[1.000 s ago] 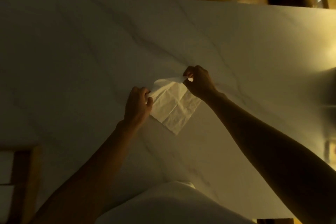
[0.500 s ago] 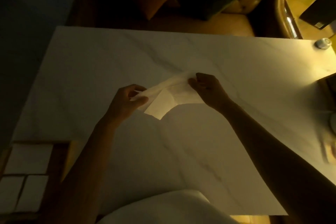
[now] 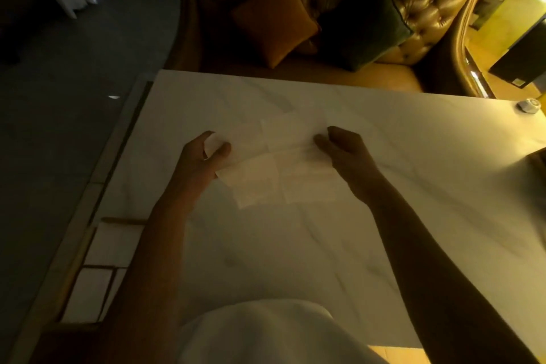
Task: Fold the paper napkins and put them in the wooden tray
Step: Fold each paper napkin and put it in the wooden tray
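A white paper napkin (image 3: 274,168) is spread wide open, creased into squares, and held just above the white marble table (image 3: 413,186) in dim light. My left hand (image 3: 204,156) pinches its left edge between thumb and fingers. My right hand (image 3: 342,151) pinches its right edge. The wooden tray (image 3: 76,260) sits at the table's near left corner, partly behind my left forearm, with folded white napkins (image 3: 88,295) in its compartments.
A small round silver object (image 3: 529,105) lies at the table's far right corner. Beyond the far edge stands a tufted sofa with an orange cushion (image 3: 274,21) and a dark green cushion (image 3: 363,23). The floor drops away left of the table.
The napkin has gone from a small folded square on the table to lifted and spread fully open as my hands moved apart. My view has tilted up, showing the sofa and tray.
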